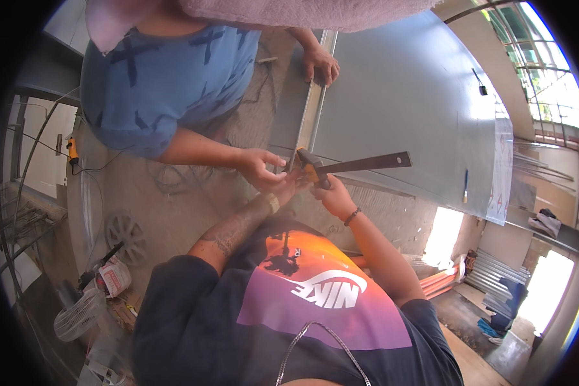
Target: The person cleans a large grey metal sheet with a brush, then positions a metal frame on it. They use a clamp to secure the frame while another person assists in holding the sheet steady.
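Note:
My right hand (332, 196) is closed round the grip of a yellow-and-black bar clamp (367, 163), whose long dark bar points to the right. The clamp's head is at the near end of a long, narrow metal profile (311, 116). My left hand (291, 184) is at that same end, beside the clamp; its fingers are partly covered, so their grip is unclear. A co-worker's hand (262, 168) reaches in from the left, close to my left fingers. The co-worker's other hand (321, 65) rests on the far part of the profile.
A large grey sheet-metal panel (392, 96) spreads along the far right side. The co-worker in a blue shirt (174, 83) stands at the far left. A white fan (80, 315) and a yellow power tool (73, 150) are to the left. Orange pipes (441, 280) lie at the lower right.

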The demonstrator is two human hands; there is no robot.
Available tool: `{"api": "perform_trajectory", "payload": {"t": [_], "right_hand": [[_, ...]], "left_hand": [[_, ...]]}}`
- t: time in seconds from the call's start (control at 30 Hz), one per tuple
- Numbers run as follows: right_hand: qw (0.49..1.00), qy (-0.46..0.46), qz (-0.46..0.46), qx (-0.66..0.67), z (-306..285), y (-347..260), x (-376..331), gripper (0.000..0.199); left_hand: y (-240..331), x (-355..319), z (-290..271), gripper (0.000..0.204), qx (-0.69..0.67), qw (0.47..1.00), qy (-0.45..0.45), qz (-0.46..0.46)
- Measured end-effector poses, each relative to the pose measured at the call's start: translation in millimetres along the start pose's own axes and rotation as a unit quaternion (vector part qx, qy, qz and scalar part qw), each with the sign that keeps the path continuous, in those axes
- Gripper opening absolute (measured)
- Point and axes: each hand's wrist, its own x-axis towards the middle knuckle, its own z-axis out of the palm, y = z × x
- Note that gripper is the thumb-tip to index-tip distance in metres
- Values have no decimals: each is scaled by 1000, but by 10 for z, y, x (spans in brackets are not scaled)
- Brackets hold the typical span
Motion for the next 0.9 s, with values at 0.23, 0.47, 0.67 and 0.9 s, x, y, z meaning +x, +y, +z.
{"api": "perform_trajectory", "payload": {"t": [0.23,0.47,0.67,0.9], "right_hand": [[997,-57,55,-17,-141,-26,50,29],[996,-54,65,10,-219,87,105,25],[996,-58,63,4,-255,76,114,19],[998,-9,68,-5,-148,-5,71,19]], "left_hand": [[45,-9,222,22,44,994,98,-3],[41,-34,353,21,69,985,158,-18],[98,-19,370,24,85,985,143,-48],[83,2,350,28,87,987,135,-28]]}}
